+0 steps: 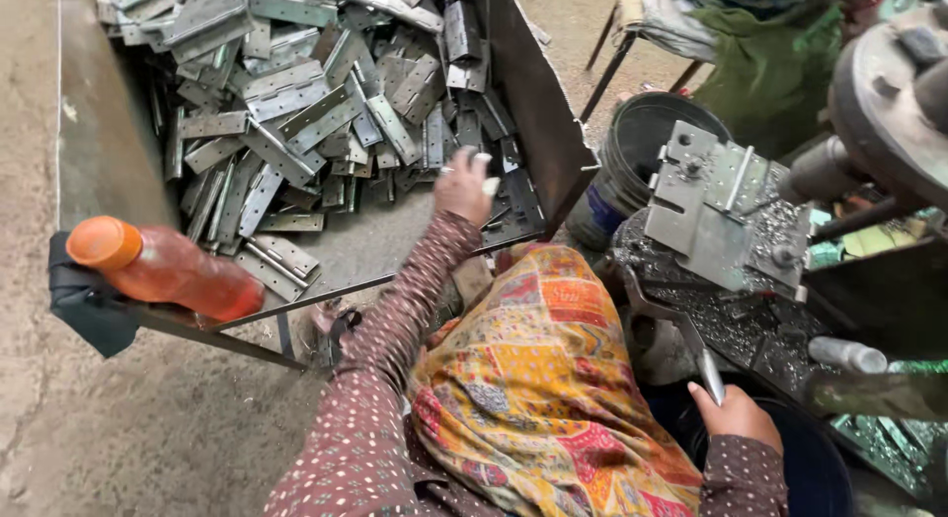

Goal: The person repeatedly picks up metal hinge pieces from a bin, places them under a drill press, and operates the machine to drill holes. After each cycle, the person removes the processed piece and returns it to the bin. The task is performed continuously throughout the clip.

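My left hand (462, 186) reaches into a large metal bin (538, 102) heaped with grey steel hinge plates (296, 102); its fingers are curled over the plates at the near right of the heap, and whether it grips one I cannot tell. My right hand (736, 416) is low at the right, closed around a metal lever handle (706, 371) of a press machine (721, 216). A patterned yellow and orange cloth (543, 379) covers my lap between the two arms.
An orange plastic bottle (163, 268) lies on the bin's near left corner. A black bucket (642, 142) stands between bin and press. Metal shavings cover the press bed (750, 310). Another person in green cloth (760, 53) sits at the top right.
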